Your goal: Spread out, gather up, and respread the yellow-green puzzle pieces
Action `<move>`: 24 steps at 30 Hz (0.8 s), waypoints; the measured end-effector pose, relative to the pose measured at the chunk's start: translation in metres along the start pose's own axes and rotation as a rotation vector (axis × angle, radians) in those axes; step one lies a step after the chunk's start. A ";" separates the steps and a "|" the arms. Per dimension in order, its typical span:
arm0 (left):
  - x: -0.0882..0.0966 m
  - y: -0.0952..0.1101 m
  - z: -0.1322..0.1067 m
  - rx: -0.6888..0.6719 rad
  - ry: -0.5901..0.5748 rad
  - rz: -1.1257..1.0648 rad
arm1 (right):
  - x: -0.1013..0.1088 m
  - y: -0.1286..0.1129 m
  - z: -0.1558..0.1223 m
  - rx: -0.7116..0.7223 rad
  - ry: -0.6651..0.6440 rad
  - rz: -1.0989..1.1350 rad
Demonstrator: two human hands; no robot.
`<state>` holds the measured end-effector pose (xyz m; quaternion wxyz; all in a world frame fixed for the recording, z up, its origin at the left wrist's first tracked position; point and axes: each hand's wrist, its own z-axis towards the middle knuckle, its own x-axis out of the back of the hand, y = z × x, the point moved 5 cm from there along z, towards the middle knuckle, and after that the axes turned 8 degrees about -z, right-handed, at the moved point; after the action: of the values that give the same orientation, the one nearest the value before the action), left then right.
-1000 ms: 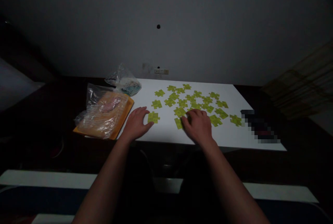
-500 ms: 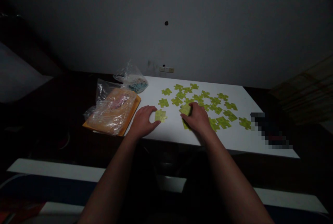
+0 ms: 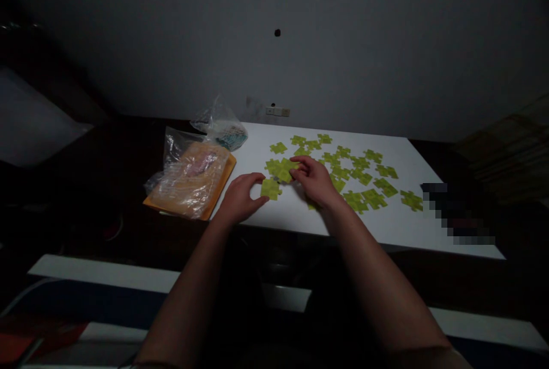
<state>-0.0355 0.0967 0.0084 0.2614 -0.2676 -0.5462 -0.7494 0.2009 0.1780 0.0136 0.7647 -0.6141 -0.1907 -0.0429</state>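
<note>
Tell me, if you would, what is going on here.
A person sits at a white table. The right hand holds a yellow-green puzzle piece, while the left hand is at the edge of another piece close by. More loose pieces lie scattered, mostly to the right; a plastic-covered orange packet is on the left.

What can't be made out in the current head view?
Head view, all:
Dark item, right end of table: masked by pixelation.
Wrist-side piece: partly covered by right hand.
Held piece, right edge: behind that hand.
Any markings on loose pieces: too small, dim.
</note>
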 end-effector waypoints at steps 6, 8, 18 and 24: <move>0.000 -0.001 -0.001 -0.006 -0.011 -0.063 | -0.025 0.009 0.014 -0.022 -0.066 0.111; 0.000 -0.001 -0.001 -0.012 -0.016 -0.067 | -0.025 0.010 0.012 -0.021 -0.059 0.095; -0.001 -0.002 0.000 0.009 -0.023 -0.089 | -0.010 0.006 0.008 0.027 0.067 -0.037; -0.003 -0.004 0.000 0.003 -0.021 -0.125 | 0.013 0.002 0.002 0.019 0.241 -0.404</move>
<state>-0.0366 0.0983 0.0036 0.2087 -0.2403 -0.5656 -0.7608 0.2128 0.1828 0.0168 0.7637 -0.5466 -0.2176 -0.2660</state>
